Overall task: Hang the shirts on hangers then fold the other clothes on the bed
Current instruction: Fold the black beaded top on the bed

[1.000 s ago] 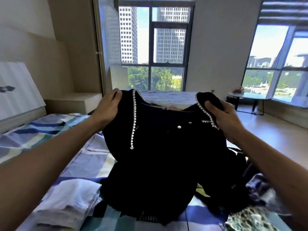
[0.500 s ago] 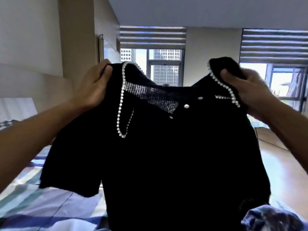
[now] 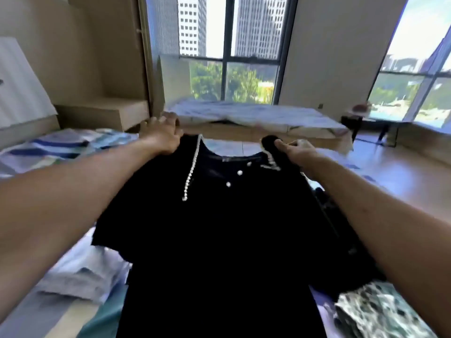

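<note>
Black pearl-trimmed top (image 3: 219, 240) held spread above the bed (image 3: 61, 142) — left hand (image 3: 162, 135) and right hand (image 3: 296, 152) each gripping a shoulder — no hanger visible, pale folded pile (image 3: 80, 272) left of it, patterned garment (image 3: 380, 311) right unfolded: likely midway.

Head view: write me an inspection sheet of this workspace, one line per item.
Surface: bed with blue striped bedding.
Job's things: black top with pearl trim, held up by its shoulders; pale blue garment lying at left, patterned garment at lower right; no hanger seen.
Clutter: nothing seen.
Grippers: left hand and right hand each grip one shoulder of the top.
Cables: nothing seen.
Surroundings: second bed, windows, small table at right.
</note>
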The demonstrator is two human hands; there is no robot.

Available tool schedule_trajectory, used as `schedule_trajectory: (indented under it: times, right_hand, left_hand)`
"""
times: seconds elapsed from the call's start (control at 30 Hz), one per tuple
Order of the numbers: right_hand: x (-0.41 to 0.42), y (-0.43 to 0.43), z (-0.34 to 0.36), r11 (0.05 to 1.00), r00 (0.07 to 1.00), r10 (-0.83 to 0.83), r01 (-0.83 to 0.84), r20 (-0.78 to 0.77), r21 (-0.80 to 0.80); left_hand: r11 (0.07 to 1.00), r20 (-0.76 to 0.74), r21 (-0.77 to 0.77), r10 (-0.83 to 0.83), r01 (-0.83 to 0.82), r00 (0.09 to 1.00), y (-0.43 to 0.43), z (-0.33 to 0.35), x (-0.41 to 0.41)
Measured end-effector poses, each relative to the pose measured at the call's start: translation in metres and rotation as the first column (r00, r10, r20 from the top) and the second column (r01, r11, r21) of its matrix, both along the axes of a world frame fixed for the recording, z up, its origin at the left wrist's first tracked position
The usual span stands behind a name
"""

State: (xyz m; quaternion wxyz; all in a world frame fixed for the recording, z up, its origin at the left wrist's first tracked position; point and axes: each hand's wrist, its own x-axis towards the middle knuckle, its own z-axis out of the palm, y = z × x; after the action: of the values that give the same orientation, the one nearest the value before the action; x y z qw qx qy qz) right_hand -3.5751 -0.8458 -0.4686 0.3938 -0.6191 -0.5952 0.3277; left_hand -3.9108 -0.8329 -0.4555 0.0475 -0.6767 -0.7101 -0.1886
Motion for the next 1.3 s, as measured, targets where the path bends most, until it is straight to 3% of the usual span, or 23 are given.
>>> schedule_trajectory:
  times: [0.07, 0.17, 0.3, 0.47, 0.63, 0.77, 0.97, 1.07, 1.17, 1.3]
  right_hand:
    - [-0.003, 0.013, -0.04, 0.997, 0.992, 0.012, -0.001, 0.122, -0.083]
    - [0.02, 0.002, -0.108, 0.982, 0.952, 0.069, -0.012, 0.297, -0.189]
    - [0.054, -0.036, -0.164, 0.952, 0.85, 0.067, 0.102, 0.523, -0.289]
    - [0.066, -0.057, -0.192, 0.916, 0.759, 0.144, 0.14, 0.634, -0.376]
    - [0.061, -0.055, -0.193, 0.883, 0.859, 0.215, 0.032, 0.464, -0.469]
    - [0.087, -0.041, -0.148, 0.955, 0.905, 0.099, 0.031, 0.414, -0.296]
    - [0.129, -0.004, -0.106, 0.969, 0.932, -0.217, 0.242, 0.291, -0.054]
    - [0.135, 0.005, -0.124, 0.925, 0.92, -0.362, 0.374, 0.15, -0.066]
    - [0.135, 0.001, -0.15, 0.895, 0.91, -0.411, 0.415, 0.058, -0.162]
    - [0.129, -0.007, -0.154, 0.906, 0.929, -0.36, 0.371, 0.089, -0.203]
  left_hand:
    - [0.994, -0.117, -0.103, 0.03, -0.042, 0.993, 0.009, -0.039, 0.017]
    - [0.967, -0.183, -0.182, -0.212, 0.179, 0.96, -0.009, -0.112, 0.051]
    - [0.835, -0.046, -0.351, -0.468, 0.424, 0.883, -0.046, -0.199, 0.093]
    - [0.773, 0.066, -0.441, -0.48, 0.457, 0.875, -0.064, -0.26, 0.137]
    - [0.788, 0.139, -0.413, -0.441, 0.457, 0.886, -0.065, -0.282, 0.157]
    - [0.828, 0.13, -0.344, -0.426, 0.443, 0.896, -0.056, -0.28, 0.161]
    - [0.831, 0.19, -0.232, -0.471, 0.506, 0.861, -0.038, -0.273, 0.184]
    - [0.815, 0.215, -0.145, -0.528, 0.561, 0.822, -0.034, -0.267, 0.208]
    - [0.724, 0.196, -0.271, -0.604, 0.634, 0.773, -0.038, -0.271, 0.229]
    - [0.648, 0.184, -0.436, -0.616, 0.625, 0.766, -0.043, -0.279, 0.238]
